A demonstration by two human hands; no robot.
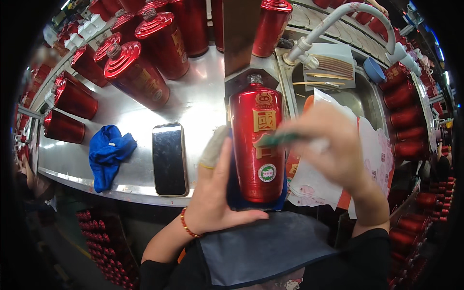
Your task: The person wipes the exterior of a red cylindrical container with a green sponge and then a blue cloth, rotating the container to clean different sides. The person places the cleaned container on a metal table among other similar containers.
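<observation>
A shiny steel counter (193, 96) runs across the room under bright glare. Set into it on the right is a steel sink (360, 99) with a white tap (338, 19) arching above. Below the counter's front edge the floor lies dark.

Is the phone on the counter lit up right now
No, the phone lies flat on the steel counter with a dark screen, beside the blue cloth.

left hand (212, 193): red bead bracelet, pale finger cot
right hand (333, 145): bare
sleeves: black
apron: dark grey
</observation>
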